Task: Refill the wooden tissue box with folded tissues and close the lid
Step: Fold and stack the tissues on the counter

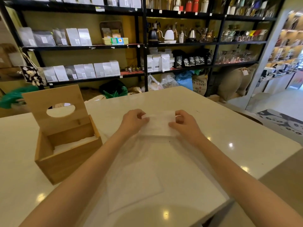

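The wooden tissue box (65, 158) stands at the left of the white table. Its hinged lid (54, 97), with an oval slot, stands upright and open. White folded tissues (73, 144) lie inside the box, low down. In the middle of the table lies a white tissue (159, 124). My left hand (133, 121) pinches its left edge and my right hand (184, 122) pinches its right edge. The tissue looks partly folded, with its far edge lifted between my fingers. More thin white sheet (136, 182) lies flat on the table between my forearms.
The white table (221, 128) ends at the right and at the far side. Black shelves (142, 45) with coffee bags, kettles and jars fill the back wall. Sacks and plastic bags sit on the floor behind the table. A doorway opens at the far right.
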Demonstrator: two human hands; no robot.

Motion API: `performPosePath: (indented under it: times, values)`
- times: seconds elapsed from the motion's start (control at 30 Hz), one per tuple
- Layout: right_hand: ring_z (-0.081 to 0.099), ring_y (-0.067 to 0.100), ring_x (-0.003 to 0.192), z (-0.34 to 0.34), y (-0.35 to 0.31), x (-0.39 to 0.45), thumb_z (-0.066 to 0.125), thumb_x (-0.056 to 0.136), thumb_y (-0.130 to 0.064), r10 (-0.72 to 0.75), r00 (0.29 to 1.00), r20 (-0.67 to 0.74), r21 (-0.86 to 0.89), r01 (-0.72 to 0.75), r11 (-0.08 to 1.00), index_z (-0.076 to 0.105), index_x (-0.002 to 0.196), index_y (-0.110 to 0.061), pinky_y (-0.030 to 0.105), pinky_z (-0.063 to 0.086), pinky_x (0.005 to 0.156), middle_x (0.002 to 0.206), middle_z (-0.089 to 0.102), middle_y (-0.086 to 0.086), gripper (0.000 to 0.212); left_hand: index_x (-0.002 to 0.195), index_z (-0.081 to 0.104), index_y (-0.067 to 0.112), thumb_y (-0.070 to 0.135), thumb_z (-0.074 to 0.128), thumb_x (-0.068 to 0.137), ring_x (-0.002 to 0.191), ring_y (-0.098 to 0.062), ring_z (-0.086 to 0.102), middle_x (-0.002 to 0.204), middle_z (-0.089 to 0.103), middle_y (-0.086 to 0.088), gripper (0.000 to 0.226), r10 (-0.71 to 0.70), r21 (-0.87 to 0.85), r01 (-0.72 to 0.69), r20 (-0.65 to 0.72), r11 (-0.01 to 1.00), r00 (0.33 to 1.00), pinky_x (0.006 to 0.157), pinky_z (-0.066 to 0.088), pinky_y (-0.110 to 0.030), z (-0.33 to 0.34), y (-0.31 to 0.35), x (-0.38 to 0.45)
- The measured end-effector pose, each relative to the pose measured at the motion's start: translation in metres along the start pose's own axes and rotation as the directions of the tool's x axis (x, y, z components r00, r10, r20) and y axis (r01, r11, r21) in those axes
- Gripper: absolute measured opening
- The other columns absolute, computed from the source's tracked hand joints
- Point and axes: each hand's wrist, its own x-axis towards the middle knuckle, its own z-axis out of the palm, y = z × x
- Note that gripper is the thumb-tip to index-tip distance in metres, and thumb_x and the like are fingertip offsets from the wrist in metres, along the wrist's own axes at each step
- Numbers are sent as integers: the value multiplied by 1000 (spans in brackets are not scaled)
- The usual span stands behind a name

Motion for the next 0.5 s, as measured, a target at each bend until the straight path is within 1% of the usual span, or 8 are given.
performPosePath:
  times: [0.07,0.1,0.17,0.2,0.27,0.33,0.43,0.5]
  values:
    - [63,24,78,-5,-15,-11,65,79,-8,-5,1000,19,61,4,998,59,102,-10,35,50,70,91,69,17,24,107,61,9,17,63,83,85,-20,57,94,62,-8,25,-48,-191,39,-44,981,998,76,48,-29,-17,11,-17]
    - [63,23,78,-6,-22,-16,64,81,-8,-9,999,39,110,5,994,60,102,-7,33,49,69,90,69,15,22,105,59,12,15,64,83,80,-19,60,89,62,-6,22,-72,-286,58,-37,956,997,71,51,-27,-25,16,-27]
    - [62,20,73,-6,-37,-29,61,84,-8,-30,996,88,190,13,982,63,98,-2,29,50,64,83,68,11,15,99,57,15,12,64,83,72,-12,60,82,61,1,18,-108,-396,100,1,913,994,59,53,-18,-42,23,-48]
    - [61,18,68,-6,-43,-36,60,85,-8,-39,993,115,219,12,976,64,93,-2,26,50,61,78,68,8,11,98,58,16,13,64,82,72,-11,61,82,62,1,17,-121,-422,119,21,899,992,56,52,-17,-50,25,-58]
    - [60,12,59,-3,-51,-50,61,85,-8,-35,982,186,256,-14,967,65,81,-9,22,51,53,69,68,2,6,98,60,16,14,64,82,73,-14,63,85,66,-1,17,-146,-450,151,45,880,988,55,54,-19,-65,25,-79]
    - [61,9,54,0,-57,-62,61,84,-7,-15,961,277,272,-64,960,66,74,-15,21,50,48,64,68,-2,14,98,62,16,15,65,80,74,-15,65,85,68,-1,18,-164,-448,175,64,877,984,59,56,-22,-75,22,-100]
    - [57,12,54,9,-59,-78,62,84,-7,14,921,390,244,-118,962,66,80,-7,20,48,44,72,63,8,6,97,62,19,14,65,80,77,-16,66,87,69,-2,18,-191,-409,211,91,888,977,65,56,-24,-84,13,-125]
    - [52,16,55,16,-59,-87,63,83,-7,30,910,413,232,-137,963,65,84,-2,20,45,39,74,58,13,6,99,62,19,13,65,79,77,-16,68,87,70,-2,21,-209,-387,234,106,892,972,62,57,-23,-86,5,-138]
